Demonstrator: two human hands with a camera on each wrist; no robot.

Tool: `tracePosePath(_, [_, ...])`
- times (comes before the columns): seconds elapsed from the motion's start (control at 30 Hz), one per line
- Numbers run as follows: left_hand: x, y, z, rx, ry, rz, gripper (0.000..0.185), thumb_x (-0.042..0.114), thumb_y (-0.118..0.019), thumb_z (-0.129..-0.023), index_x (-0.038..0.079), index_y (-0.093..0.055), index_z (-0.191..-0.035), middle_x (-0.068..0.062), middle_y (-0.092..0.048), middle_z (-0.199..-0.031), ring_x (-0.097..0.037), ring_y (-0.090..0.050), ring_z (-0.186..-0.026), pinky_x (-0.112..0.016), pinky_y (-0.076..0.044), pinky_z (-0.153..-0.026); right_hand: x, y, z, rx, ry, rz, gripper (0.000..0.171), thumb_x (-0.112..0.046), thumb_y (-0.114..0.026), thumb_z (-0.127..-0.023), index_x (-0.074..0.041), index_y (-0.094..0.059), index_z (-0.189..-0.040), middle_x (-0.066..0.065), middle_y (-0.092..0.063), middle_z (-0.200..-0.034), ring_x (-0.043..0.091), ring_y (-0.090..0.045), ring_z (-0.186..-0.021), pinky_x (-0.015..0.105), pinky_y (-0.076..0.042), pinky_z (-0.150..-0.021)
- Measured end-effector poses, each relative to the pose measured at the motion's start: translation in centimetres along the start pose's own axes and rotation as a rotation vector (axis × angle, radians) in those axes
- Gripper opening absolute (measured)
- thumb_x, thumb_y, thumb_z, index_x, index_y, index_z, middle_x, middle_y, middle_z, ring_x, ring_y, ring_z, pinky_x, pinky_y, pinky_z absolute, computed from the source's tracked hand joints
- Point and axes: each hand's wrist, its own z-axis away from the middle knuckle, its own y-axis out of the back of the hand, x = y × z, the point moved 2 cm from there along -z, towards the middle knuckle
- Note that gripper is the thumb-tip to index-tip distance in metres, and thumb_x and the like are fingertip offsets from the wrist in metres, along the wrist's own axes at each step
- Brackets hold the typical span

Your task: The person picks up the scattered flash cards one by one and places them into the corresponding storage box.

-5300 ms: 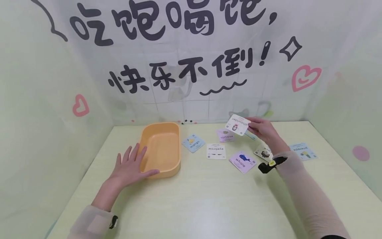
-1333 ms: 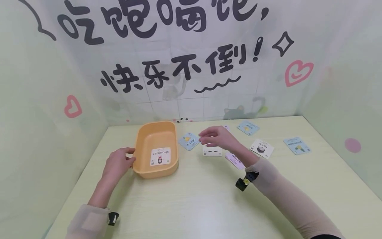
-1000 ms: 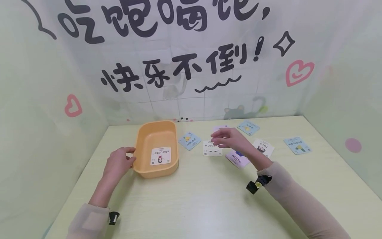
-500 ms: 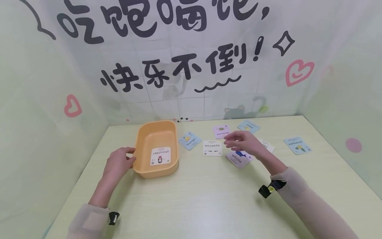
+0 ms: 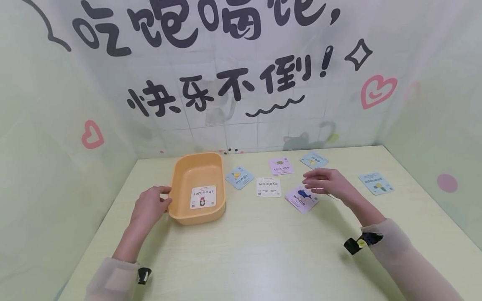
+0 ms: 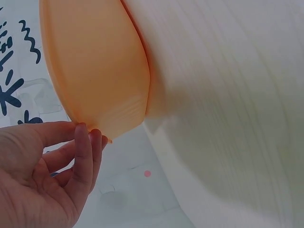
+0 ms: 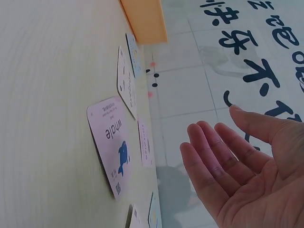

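Right hand point(image 5: 326, 182) is held above the table with fingers extended and relaxed, nothing grasped; it is nearest the whale card point(image 5: 301, 199), and part of another card is hidden under it. Left hand point(image 5: 149, 205) is curled against the near-left rim of the orange tray point(image 5: 177, 177), steadying it. Shoulder card point(image 5: 203, 197) lies flat inside the tray.

Risk: thin cards lying flat on a smooth top are hard to pinch; an edge may be missed or a neighbouring card dragged along. The tray could be nudged if the left-hand contact is lost.

Surface: pale green wood-grain table point(image 5: 263, 251), enclosed by printed backdrop walls with black lettering and pink hearts.
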Motion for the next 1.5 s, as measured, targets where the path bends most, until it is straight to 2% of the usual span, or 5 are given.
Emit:
tracePosePath(0.33, [0.0, 0.1, 0.1, -0.003, 0.012, 0.009, 0.045, 0.009, -0.06, -0.098, -0.006, -0.051, -0.139, -0.028, -0.065, -0.117, -0.026, -0.068, -0.085, -0.029, -0.055, -0.061, 2.0, 3.2, 2.0, 0.053, -0.008, -0.003, 0.055, -0.021, -0.065, -0.098, 0.011, -0.047, -0.139, 0.02, -0.069, -0.125, 0.004, -0.071, -0.098, 0.029, -0.058, -0.088])
tracePosePath(0.63, [-0.3, 0.0, 0.1, -0.002, 0.001, 0.004, 0.045, 0.009, -0.059, -0.098, -0.007, -0.051, -0.139, -0.028, -0.066, -0.117, -0.025, -0.068, -0.084, -0.029, -0.054, -0.061, 3.6, 5.8, 3.5, 0.069, 0.002, -0.024, 0.056, -0.02, -0.061, -0.1, 0.014, -0.042, -0.141, -0.015, -0.071, -0.109, -0.005, -0.067, -0.096, 0.02, -0.057, -0.086])
tracePosePath(0.8, [-0.3, -0.1, 0.1, -0.007, 0.01, 0.008, 0.045, 0.008, -0.059, -0.098, -0.006, -0.05, -0.139, -0.028, -0.066, -0.118, -0.025, -0.068, -0.085, -0.029, -0.054, -0.061, 4.3, 7.5, 4.3, 0.109, 0.012, -0.034, 0.056, -0.02, -0.059, -0.101, 0.015, -0.041, -0.14, -0.025, -0.067, -0.102, -0.007, -0.066, -0.095, 0.017, -0.056, -0.085])
tracePosePath(1.07, [-0.2, 0.0, 0.1, -0.004, 0.01, 0.01, 0.045, 0.008, -0.059, -0.097, -0.007, -0.051, -0.139, -0.028, -0.064, -0.119, -0.026, -0.068, -0.086, -0.03, -0.055, -0.062, 5.7, 9.9, 5.3, 0.157, 0.027, -0.101, 0.017, -0.017, -0.059, -0.1, -0.022, -0.061, -0.116, -0.023, -0.07, -0.102, -0.006, -0.068, -0.094, 0.016, -0.057, -0.082])
tracePosePath(1.5, [0.0, 0.0, 0.1, -0.001, 0.005, 0.004, 0.045, 0.008, -0.06, -0.097, -0.006, -0.051, -0.139, -0.029, -0.062, -0.123, -0.027, -0.068, -0.086, -0.03, -0.054, -0.061, 7.7, 12.5, 5.7, 0.209, -0.037, -0.132, 0.026, -0.015, -0.061, -0.099, -0.041, -0.064, -0.099, -0.026, -0.07, -0.096, -0.008, -0.068, -0.087, 0.013, -0.056, -0.077])
